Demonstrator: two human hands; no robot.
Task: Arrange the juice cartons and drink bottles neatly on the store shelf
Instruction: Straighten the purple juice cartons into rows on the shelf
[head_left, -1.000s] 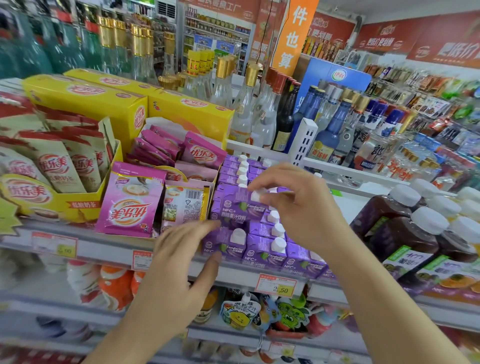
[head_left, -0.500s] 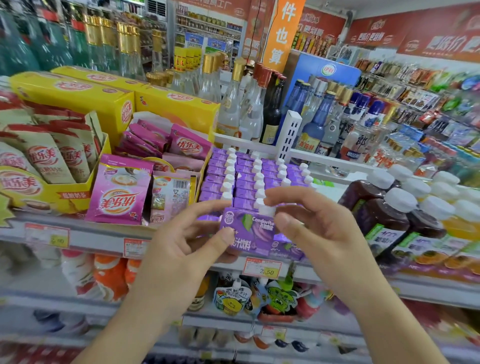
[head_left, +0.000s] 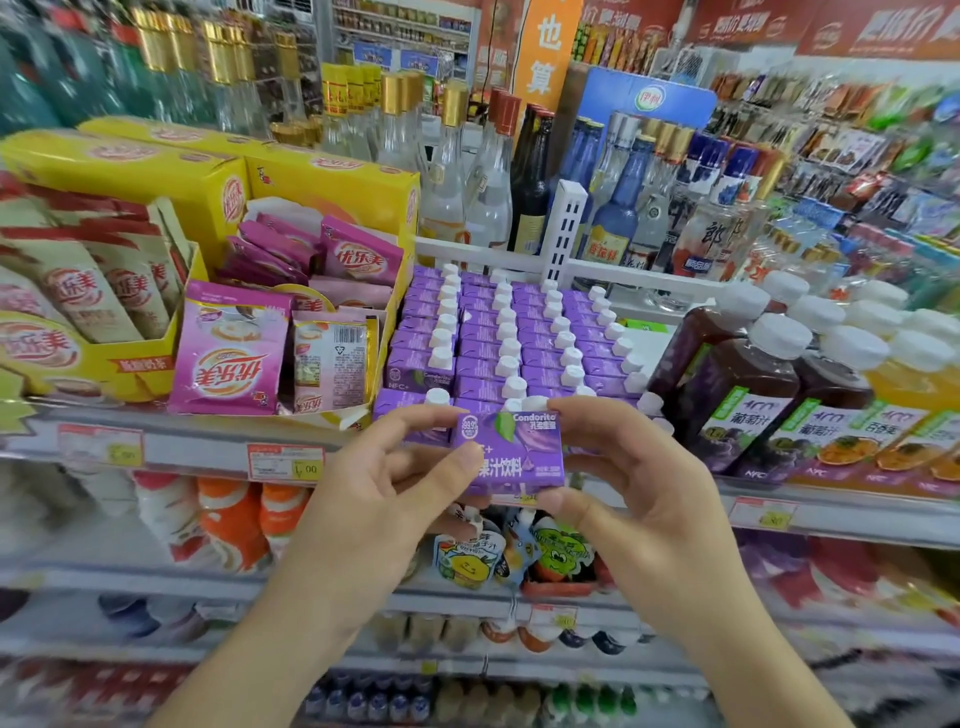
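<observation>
A: While the purple carton (head_left: 511, 451) sat off the shelf, both hands had it. Left hand (head_left: 384, 499) pinched its left end, thumb on the printed face, fingers behind. Right hand (head_left: 631, 493) curled round the right end, index finger along the top edge by the white cap, thumb under the bottom corner.

B: Why two hands for so small a box?

A: My guess: squaring it. Label faced the wearer, cap up, so it could be checked and turned to match the rest before going in.

B: Where was it, relative to the stock?

A: Just in front of the shelf edge (head_left: 208, 447), at 6 o'clock from the block of purple cartons (head_left: 498, 343). Those stood in tight rows, caps all toward the right of each box.

B: And round that block?

A: At 3 o'clock, dark juice bottles (head_left: 737, 395) with white lids, labels forward, orange ones beyond them. At 9 o'clock, pink sachets (head_left: 234, 353) slumped in a yellow tray. At 12 o'clock, a white divider rail (head_left: 519, 257) keeping the glass bottles (head_left: 488, 182) back.

B: Any gap for it?

A: Front row looked likeliest; the hands hid the exact slot, so I couldn't tell.
</observation>
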